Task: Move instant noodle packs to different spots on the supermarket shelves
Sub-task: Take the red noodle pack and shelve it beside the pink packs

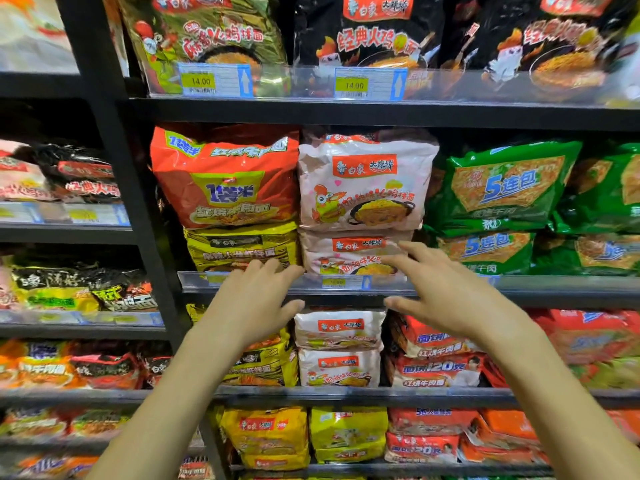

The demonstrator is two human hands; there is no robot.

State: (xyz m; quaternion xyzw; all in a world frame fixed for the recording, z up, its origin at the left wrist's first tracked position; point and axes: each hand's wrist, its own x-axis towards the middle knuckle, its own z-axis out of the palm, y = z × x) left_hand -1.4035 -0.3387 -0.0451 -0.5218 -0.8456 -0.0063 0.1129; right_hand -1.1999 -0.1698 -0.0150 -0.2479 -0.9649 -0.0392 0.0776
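Note:
Two pale pink noodle packs are stacked in the middle shelf bay, the upper pink pack [363,181] lying on the lower pink pack [349,254]. Left of them an orange pack [225,174] rests on a yellow pack [239,249]. My left hand [256,299] hovers with spread, relaxed fingers in front of the shelf rail, just below the yellow pack. My right hand [446,292] is also spread, with its fingertips at the lower pink pack's right edge. Neither hand holds anything.
Green multi-packs [502,188] fill the right of the same shelf. Black packs [374,32] stand on the shelf above behind a clear price rail [346,84]. Below are more pink, yellow and red packs [436,358]. A black upright post [138,209] divides the bays.

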